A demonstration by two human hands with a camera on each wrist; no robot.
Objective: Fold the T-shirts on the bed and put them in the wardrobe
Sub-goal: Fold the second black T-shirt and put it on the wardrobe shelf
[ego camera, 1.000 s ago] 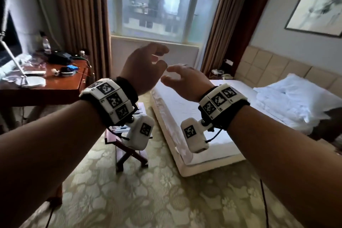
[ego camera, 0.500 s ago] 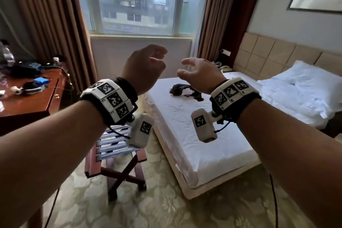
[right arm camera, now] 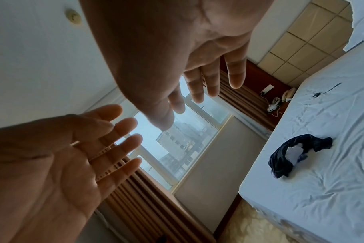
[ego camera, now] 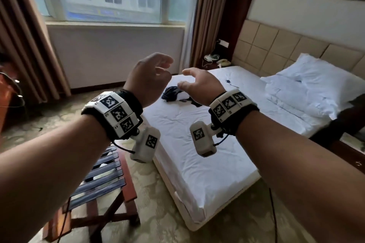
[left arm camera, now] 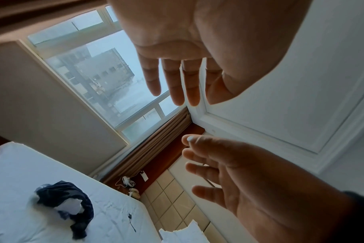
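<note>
Nothing of the task looks done yet. The T-shirts [ego camera: 178, 97] lie in one crumpled dark and white heap on the bed [ego camera: 197, 144], toward its far left part, unfolded; how many are in the heap cannot be told. No wardrobe shows in any view. Folding and putting away are all left.

Both arms are stretched forward and raised over the near end of the bed. The left hand [ego camera: 149, 79] and the right hand [ego camera: 199, 87] face each other, near but apart, each grip loose with fingers spread and holding nothing, well short of the heap.
</note>
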